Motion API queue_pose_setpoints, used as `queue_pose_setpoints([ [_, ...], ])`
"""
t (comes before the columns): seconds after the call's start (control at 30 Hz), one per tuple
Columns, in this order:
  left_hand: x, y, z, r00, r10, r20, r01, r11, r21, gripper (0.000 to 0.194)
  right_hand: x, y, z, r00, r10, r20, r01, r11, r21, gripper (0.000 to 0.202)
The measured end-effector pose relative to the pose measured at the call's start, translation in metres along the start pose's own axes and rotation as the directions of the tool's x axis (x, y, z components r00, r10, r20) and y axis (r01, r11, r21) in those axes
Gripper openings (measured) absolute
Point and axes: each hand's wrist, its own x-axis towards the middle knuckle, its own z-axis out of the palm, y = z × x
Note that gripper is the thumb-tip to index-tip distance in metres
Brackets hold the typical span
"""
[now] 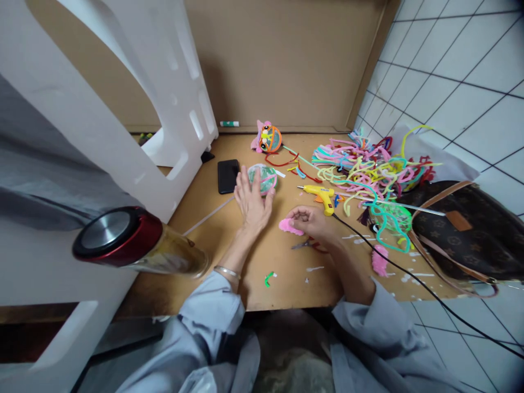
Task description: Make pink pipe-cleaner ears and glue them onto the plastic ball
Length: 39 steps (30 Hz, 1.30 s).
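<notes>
My left hand (251,202) reaches over a round, clear-and-green lantern-like ball (268,180) with pink and white strips, its fingers spread and touching or just above the ball's near side. A thin white stick (208,215) runs from beneath this hand toward the lower left. My right hand (309,221) pinches a fuzzy pink piece (291,226) between thumb and fingers, low over the table. Just below it lie scissors (303,245) with orange-red handles, partly hidden by the hand. A yellow glue gun (319,192) rests beyond the right hand.
A heap of coloured pipe cleaners (360,164) and a brown handbag (458,229) occupy the right. Another pink fuzzy piece (380,260) lies near the black cord (393,265). A phone (227,176), a finished-looking decorated ball (270,138) and a marker (230,124) sit behind; a bottle (164,245) stands left.
</notes>
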Motion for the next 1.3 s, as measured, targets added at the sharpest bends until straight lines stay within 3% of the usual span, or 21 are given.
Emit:
queue_pose_setpoints([
  [0.1, 0.01, -0.01, 0.001, 0.996, -0.036, 0.087, 0.033, 0.999, 0.034, 0.072, 0.0, 0.002, 0.001, 1.0, -0.009, 0.024, 0.009, 1.0, -0.018, 0.034],
  [0.2, 0.01, -0.012, -0.002, 0.993, 0.009, 0.118, -0.013, 0.999, 0.031, 0.068, 0.004, 0.007, -0.001, 0.998, -0.035, -0.053, 0.035, 0.999, 0.002, 0.034],
  [0.37, 0.004, -0.002, -0.01, 0.998, 0.019, -0.052, -0.02, 1.0, -0.005, 0.062, 0.012, 0.011, -0.004, 0.969, -0.098, -0.226, 0.107, 0.994, 0.026, 0.033],
  [0.47, 0.004, -0.001, -0.01, 0.99, -0.047, -0.135, 0.042, 0.998, -0.038, 0.081, 0.011, 0.007, -0.004, 0.951, -0.118, -0.285, 0.134, 0.99, 0.037, 0.034],
  [0.53, 0.005, -0.003, -0.005, 0.997, -0.071, -0.02, 0.069, 0.994, -0.088, 0.091, 0.009, 0.003, -0.003, 0.945, -0.122, -0.304, 0.136, 0.99, 0.024, 0.033],
  [0.6, 0.005, -0.005, 0.0, 0.984, -0.05, 0.17, 0.079, 0.982, -0.172, 0.084, 0.007, 0.0, -0.002, 0.945, -0.131, -0.299, 0.138, 0.99, 0.002, 0.031],
  [0.67, 0.003, -0.006, 0.005, 0.967, 0.013, 0.255, 0.057, 0.962, -0.266, 0.077, 0.006, -0.003, -0.002, 0.939, -0.159, -0.305, 0.166, 0.986, 0.0, 0.029],
  [0.73, 0.0, -0.004, 0.007, 0.973, 0.046, 0.226, 0.031, 0.945, -0.327, 0.076, 0.004, -0.004, -0.001, 0.916, -0.2, -0.348, 0.22, 0.975, 0.017, 0.026],
  [0.83, -0.005, 0.003, 0.005, 0.986, 0.0, 0.169, 0.063, 0.928, -0.367, 0.078, 0.001, -0.005, -0.003, 0.865, -0.249, -0.436, 0.305, 0.951, 0.061, 0.022],
  [1.03, -0.02, 0.017, -0.005, 0.975, -0.022, 0.221, 0.122, 0.883, -0.453, 0.085, 0.001, -0.004, -0.008, 0.761, -0.327, -0.561, 0.438, 0.896, 0.072, 0.024],
  [1.17, -0.024, 0.018, -0.003, 0.97, -0.046, 0.239, 0.156, 0.87, -0.468, 0.083, 0.002, -0.002, -0.009, 0.746, -0.322, -0.583, 0.444, 0.893, 0.075, 0.029],
  [1.23, -0.022, 0.017, -0.001, 0.954, -0.122, 0.275, 0.258, 0.8, -0.542, 0.083, 0.003, -0.001, -0.01, 0.756, -0.315, -0.573, 0.444, 0.89, 0.097, 0.031],
  [1.3, -0.018, 0.016, -0.001, 0.904, -0.201, 0.377, 0.414, 0.635, -0.653, 0.079, 0.004, -0.001, -0.012, 0.76, -0.311, -0.57, 0.449, 0.886, 0.114, 0.032],
])
